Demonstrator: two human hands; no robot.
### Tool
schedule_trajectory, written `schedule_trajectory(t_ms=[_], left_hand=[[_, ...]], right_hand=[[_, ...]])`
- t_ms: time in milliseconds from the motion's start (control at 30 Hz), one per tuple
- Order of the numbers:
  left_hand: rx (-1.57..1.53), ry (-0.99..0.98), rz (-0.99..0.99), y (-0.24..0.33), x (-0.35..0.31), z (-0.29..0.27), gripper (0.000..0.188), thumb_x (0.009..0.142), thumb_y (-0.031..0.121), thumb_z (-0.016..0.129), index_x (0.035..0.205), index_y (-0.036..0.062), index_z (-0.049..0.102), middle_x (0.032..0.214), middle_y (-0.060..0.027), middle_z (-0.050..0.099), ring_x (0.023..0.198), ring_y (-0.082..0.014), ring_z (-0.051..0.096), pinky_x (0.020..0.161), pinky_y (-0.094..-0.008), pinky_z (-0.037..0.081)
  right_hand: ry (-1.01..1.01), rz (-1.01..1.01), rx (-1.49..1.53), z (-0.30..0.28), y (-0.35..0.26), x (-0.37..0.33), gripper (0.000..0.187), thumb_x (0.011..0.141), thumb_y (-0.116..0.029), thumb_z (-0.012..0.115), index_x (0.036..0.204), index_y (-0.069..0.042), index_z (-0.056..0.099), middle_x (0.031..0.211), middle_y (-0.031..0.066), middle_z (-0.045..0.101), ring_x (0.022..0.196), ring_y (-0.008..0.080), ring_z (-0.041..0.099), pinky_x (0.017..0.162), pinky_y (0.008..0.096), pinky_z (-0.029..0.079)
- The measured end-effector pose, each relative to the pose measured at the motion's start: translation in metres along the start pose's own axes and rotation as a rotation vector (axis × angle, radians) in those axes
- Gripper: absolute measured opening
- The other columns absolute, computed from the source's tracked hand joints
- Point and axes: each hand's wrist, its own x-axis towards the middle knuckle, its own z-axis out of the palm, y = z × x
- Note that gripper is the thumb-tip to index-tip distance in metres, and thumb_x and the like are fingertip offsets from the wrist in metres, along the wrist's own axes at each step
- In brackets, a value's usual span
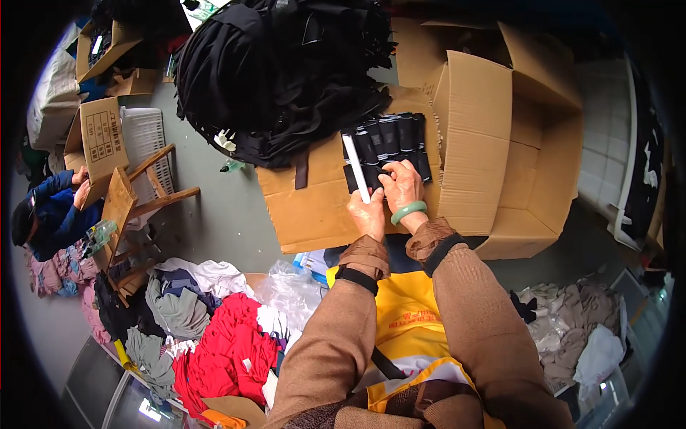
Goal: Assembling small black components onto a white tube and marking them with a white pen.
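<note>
My left hand (368, 213) is closed round the lower end of a narrow white strip (355, 163), which slants up and away across the cardboard. Close beside it, my right hand (402, 187), with a green bangle (408, 211) at the wrist, has its fingers curled at the near edge of some black folded fabric pieces (389, 137). What its fingertips pinch is hidden. The black pieces lie in rows, with white edges showing between them, on a flat brown cardboard sheet (307, 218). A small dark strip (301, 170) lies on the sheet to the left.
Beyond the sheet rises a large heap of black fabric (271, 79). An open cardboard box (475, 136) stands at the right. Red cloth (229, 350) and other garments are piled at lower left. At far left another person (46, 214) handles a carton (103, 136) by a wooden stool (118, 207).
</note>
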Motion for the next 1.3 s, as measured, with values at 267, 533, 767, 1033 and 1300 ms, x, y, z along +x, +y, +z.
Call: schedule_trajectory(t_ms=[267, 533, 767, 1033, 1300], left_hand=[[0.263, 0.071, 0.072, 0.001, 0.009, 0.014, 0.023, 0.071, 0.017, 0.069, 0.072, -0.0020, 0.056, 0.064, -0.0217, 0.057, 0.060, -0.0347, 0.057, 0.057, -0.0412, 0.045], [0.051, 0.137, 0.114, 0.024, 0.022, -0.024, 0.021, 0.076, 0.020, 0.067, 0.079, 0.0004, 0.060, 0.063, -0.0081, 0.054, 0.057, -0.0165, 0.052, 0.053, -0.0316, 0.043], [0.239, -0.001, 0.528, 0.095, 0.155, -0.058, 0.012, 0.079, 0.013, 0.063, 0.080, 0.0009, 0.060, 0.068, -0.0030, 0.054, 0.060, -0.0122, 0.050, 0.056, -0.0260, 0.042], [0.556, -0.117, 0.748, 0.079, 0.179, -0.048, 0.006, 0.075, 0.005, 0.063, 0.078, 0.0035, 0.058, 0.078, -0.0087, 0.057, 0.064, -0.0254, 0.056, 0.058, -0.0323, 0.044], [0.041, -0.201, 0.383, 0.169, 0.127, -0.092, 0.007, 0.080, 0.003, 0.063, 0.076, 0.0022, 0.056, 0.062, -0.0017, 0.051, 0.057, -0.0080, 0.046, 0.055, -0.0234, 0.039]], right_hand=[[0.055, -0.142, 0.111, 0.005, 0.002, 0.003, 0.012, 0.073, -0.005, 0.064, 0.084, -0.003, 0.060, 0.078, 0.0111, 0.055, 0.066, 0.0276, 0.058, 0.059, 0.0354, 0.047], [-0.024, -0.060, 0.481, -0.006, 0.002, -0.016, 0.013, 0.082, -0.005, 0.059, 0.094, 0.000, 0.058, 0.078, 0.0085, 0.060, 0.068, 0.0159, 0.059, 0.062, 0.0267, 0.048], [-0.150, 0.151, 0.514, -0.035, 0.022, -0.060, 0.013, 0.085, -0.006, 0.057, 0.097, 0.001, 0.058, 0.080, 0.0019, 0.059, 0.069, 0.0081, 0.056, 0.064, 0.0213, 0.046], [-0.061, 0.348, 0.606, -0.019, 0.021, -0.078, 0.014, 0.085, -0.008, 0.058, 0.097, -0.001, 0.058, 0.080, 0.0023, 0.060, 0.069, 0.0082, 0.056, 0.062, 0.0202, 0.046], [-0.254, 0.408, 0.772, 0.001, -0.086, -0.027, 0.023, 0.088, -0.021, 0.057, 0.099, -0.001, 0.058, 0.091, 0.0049, 0.063, 0.075, 0.0084, 0.058, 0.061, 0.0194, 0.044]])
